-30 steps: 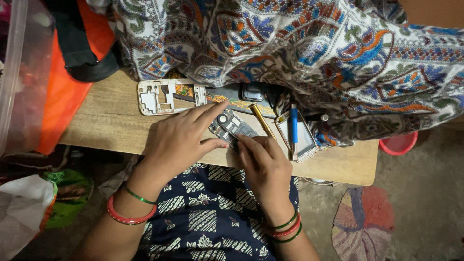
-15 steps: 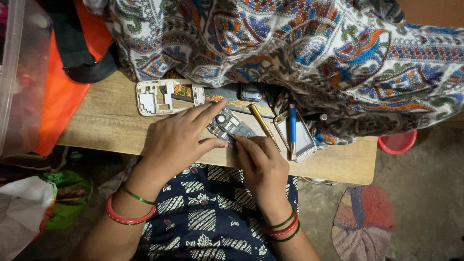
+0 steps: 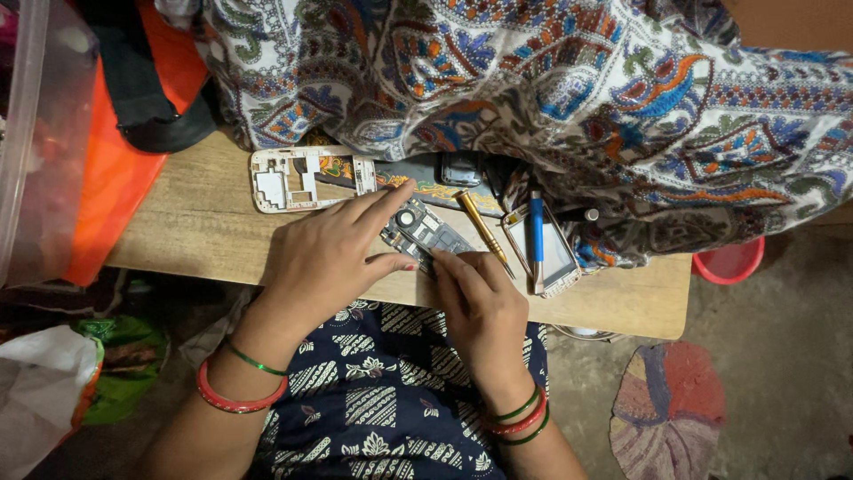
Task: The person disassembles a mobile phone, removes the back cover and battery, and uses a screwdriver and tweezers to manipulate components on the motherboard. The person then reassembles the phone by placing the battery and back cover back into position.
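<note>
Left hand (image 3: 324, 258) flat, fingers pinning phone circuit board (image 3: 425, 233) on desk (image 3: 191, 236). Right hand (image 3: 480, 302) just right, fingertips gripping board's near edge. Gold screwdriver (image 3: 482, 233) beyond right hand. Risk: board flexing under uneven pressure, loose parts sliding off desk edge.

Small rect. grey phone screen (image 3: 553, 249), right on table (image 3: 178, 240).

A home repair corner: a low wooden bench (image 3: 178, 231) under patterned paisley cloth (image 3: 551, 98), a small woven floor mat (image 3: 666, 409) beside it.
</note>
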